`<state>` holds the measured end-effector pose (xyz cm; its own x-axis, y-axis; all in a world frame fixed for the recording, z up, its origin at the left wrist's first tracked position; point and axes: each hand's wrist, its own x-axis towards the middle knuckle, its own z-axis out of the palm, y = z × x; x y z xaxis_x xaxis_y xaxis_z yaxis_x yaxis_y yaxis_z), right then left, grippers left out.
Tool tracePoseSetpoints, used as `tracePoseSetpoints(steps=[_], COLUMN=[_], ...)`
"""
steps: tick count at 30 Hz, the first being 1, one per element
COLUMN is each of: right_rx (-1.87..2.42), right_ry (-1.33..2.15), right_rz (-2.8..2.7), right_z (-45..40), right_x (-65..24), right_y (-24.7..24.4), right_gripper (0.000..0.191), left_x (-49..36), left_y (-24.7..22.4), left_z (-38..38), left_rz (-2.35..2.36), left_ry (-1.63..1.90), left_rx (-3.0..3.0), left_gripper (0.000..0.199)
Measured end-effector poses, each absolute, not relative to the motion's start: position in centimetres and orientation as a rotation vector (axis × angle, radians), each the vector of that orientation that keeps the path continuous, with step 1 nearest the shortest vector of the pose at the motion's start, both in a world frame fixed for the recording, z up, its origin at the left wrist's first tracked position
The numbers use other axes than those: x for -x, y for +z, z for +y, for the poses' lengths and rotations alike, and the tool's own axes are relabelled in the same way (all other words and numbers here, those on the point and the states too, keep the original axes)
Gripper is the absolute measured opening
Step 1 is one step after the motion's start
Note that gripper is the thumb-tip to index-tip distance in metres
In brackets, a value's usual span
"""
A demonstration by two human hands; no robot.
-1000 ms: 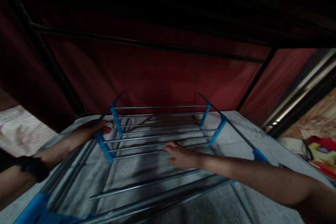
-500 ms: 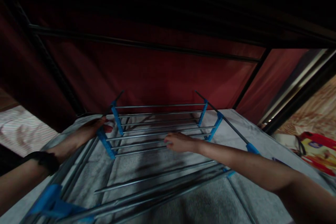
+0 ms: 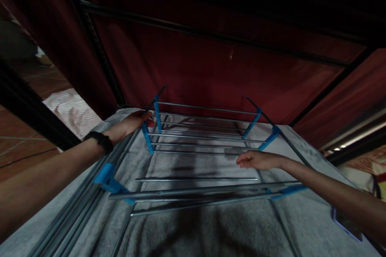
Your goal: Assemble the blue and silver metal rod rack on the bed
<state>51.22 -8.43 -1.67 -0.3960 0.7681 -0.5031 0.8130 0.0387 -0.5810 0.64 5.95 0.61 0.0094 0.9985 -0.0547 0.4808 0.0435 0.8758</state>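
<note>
A partly assembled rack (image 3: 208, 136) of thin metal rods and blue plastic connectors stands on a grey cloth-covered surface. At its left side my left hand (image 3: 140, 121), with a dark band on the wrist, is closed around the rack by the near blue connector (image 3: 147, 138). My right hand (image 3: 255, 160) hovers just in front of the right connector (image 3: 269, 138), fingers loosely extended and nothing visible in them. Closer to me lie a single loose rod (image 3: 196, 179) and several more rods. Blue connectors (image 3: 110, 180) sit at their left end, and another (image 3: 288, 191) at their right.
Several long tubes (image 3: 75, 209) lie along the left side of the cloth (image 3: 229, 225). A dark-framed red panel (image 3: 205, 68) rises behind the rack. A flat object with a purple edge (image 3: 346, 225) lies at the lower right, partly behind my forearm.
My right hand has moved from the rack's near rods toward its right end. My left hand stays on the left side. The view has shifted left, and the loose rods in front lie differently.
</note>
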Motion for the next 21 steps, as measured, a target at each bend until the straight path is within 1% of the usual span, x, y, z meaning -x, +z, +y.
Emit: tracePoseSetpoints(steps=[3, 8, 10, 14, 17, 21], right_rx=[-1.513, -1.239, -1.219, -1.284, -1.279, -1.254], right_ry=[-1.181, -0.875, -0.785, -0.705, -0.690, -0.630], right_rz=[2.229, 2.417, 2.474, 2.552, 2.545, 2.536], right_z=[-8.0, -7.0, -7.0, -7.7, -7.6, -6.3], right_x=[-47.9, -41.6, -39.8, -37.6, -36.5, -36.4], right_y=[-4.5, -9.0, -11.3, -15.4, -15.5, -11.2], right_gripper=[0.028, 0.022, 0.025, 0.037, 0.041, 0.033], left_x=[-0.9, -2.0, -2.2, -2.3, -2.2, -2.3], left_y=[0.5, 1.7, 2.1, 2.2, 1.8, 1.5], left_z=[5.5, 4.0, 3.7, 3.4, 3.3, 3.0], left_rz=[1.523, 1.567, 1.589, 1.574, 1.550, 1.474], left_ry=[0.913, 0.932, 0.936, 0.945, 0.974, 1.035], left_rx=[-1.506, -1.540, -1.566, -1.576, -1.543, -1.467], left_gripper=[0.057, 0.054, 0.054, 0.054, 0.054, 0.051])
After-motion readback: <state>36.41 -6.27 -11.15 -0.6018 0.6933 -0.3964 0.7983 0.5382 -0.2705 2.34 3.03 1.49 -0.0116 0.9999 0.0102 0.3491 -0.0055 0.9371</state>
